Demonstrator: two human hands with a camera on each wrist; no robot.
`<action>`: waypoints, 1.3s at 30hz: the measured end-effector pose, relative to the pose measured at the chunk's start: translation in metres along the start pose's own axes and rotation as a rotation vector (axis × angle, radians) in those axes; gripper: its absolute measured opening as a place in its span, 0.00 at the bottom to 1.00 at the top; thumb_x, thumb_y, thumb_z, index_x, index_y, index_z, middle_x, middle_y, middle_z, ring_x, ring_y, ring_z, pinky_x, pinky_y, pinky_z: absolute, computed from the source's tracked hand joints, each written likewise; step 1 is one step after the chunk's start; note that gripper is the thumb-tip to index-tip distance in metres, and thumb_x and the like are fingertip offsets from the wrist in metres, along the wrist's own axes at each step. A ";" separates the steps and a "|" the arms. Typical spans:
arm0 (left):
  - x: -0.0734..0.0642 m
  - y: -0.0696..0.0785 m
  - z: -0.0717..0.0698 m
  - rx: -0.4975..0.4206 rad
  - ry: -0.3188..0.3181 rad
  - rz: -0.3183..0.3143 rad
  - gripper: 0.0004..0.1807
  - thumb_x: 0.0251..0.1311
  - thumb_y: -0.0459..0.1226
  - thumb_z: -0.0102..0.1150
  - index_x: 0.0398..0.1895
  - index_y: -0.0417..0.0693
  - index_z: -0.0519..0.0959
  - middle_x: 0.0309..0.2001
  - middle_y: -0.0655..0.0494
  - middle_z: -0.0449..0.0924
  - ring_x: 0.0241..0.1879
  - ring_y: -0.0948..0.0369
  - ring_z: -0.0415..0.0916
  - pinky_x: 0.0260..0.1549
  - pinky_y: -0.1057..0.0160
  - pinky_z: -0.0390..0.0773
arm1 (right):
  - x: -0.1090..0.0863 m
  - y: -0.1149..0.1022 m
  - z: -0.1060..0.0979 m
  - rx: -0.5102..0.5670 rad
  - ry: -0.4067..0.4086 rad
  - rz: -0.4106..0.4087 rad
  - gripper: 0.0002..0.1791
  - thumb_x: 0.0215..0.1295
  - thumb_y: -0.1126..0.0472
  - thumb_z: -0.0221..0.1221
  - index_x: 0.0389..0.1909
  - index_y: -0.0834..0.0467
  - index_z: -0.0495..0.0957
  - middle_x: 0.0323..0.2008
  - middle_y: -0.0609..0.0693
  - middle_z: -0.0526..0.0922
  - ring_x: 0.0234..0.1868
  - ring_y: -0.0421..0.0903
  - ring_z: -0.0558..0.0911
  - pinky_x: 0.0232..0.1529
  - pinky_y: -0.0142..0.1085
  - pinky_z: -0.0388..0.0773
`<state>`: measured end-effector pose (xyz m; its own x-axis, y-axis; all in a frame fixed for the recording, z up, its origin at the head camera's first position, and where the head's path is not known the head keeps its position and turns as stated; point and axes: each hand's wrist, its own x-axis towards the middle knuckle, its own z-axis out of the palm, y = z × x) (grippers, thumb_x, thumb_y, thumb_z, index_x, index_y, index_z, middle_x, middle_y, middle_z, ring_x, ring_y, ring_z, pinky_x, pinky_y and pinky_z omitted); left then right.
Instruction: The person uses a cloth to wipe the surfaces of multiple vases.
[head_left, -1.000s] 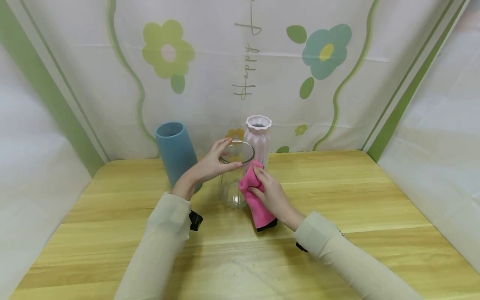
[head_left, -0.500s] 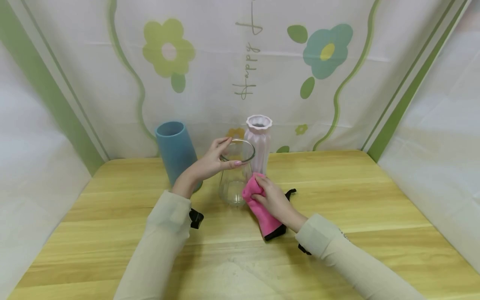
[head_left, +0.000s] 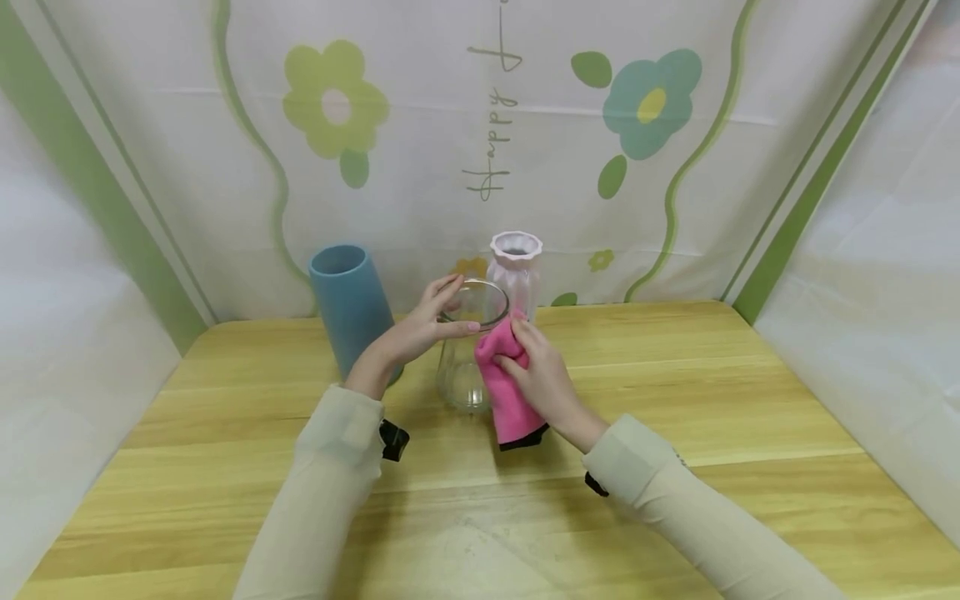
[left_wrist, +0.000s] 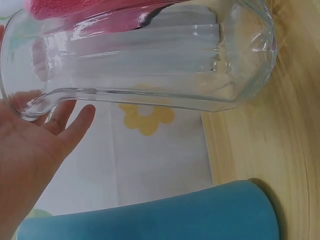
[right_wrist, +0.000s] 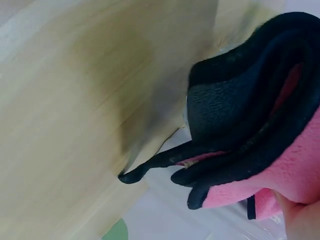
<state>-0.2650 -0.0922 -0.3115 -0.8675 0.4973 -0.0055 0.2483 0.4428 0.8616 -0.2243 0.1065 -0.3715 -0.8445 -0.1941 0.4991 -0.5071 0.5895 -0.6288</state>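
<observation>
A clear glass vase point(head_left: 459, 375) stands upright on the table near its back. My left hand point(head_left: 416, 332) holds it by the rim, thumb on the near side and fingers on the far side; in the left wrist view the fingers reach round the flared neck of the glass vase point(left_wrist: 150, 70). In my right hand point(head_left: 551, 385) a folded pink cloth point(head_left: 506, 400) with black edging is pinched between thumb and fingers. It lies against the vase's right side. From the right wrist, the cloth point(right_wrist: 300, 150) hangs in folds, its dark borders towards the table, and hides most of the hand.
Left of the glass stands a tall blue vase point(head_left: 351, 308), close to my left wrist. A pale pink fluted vase point(head_left: 515, 279) is just behind the glass one, partly covered by cloth and hand. A printed curtain point(head_left: 420, 217) rises behind the wooden table point(head_left: 750, 433).
My right hand with the pink cloth went down along the glass vase's side, then came back up and slightly left. The left hand keeps its place at the rim.
</observation>
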 end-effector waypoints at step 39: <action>0.000 0.001 0.005 0.126 0.062 -0.006 0.48 0.61 0.51 0.56 0.77 0.54 0.39 0.77 0.56 0.33 0.72 0.51 0.53 0.63 0.43 0.66 | 0.004 0.006 -0.008 0.041 -0.018 -0.021 0.33 0.61 0.66 0.62 0.66 0.69 0.64 0.66 0.66 0.66 0.68 0.61 0.66 0.66 0.48 0.66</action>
<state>-0.2623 -0.0882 -0.3136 -0.8932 0.4490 0.0240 0.2915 0.5377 0.7911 -0.2292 0.1152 -0.3686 -0.8366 -0.2199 0.5017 -0.5306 0.5526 -0.6427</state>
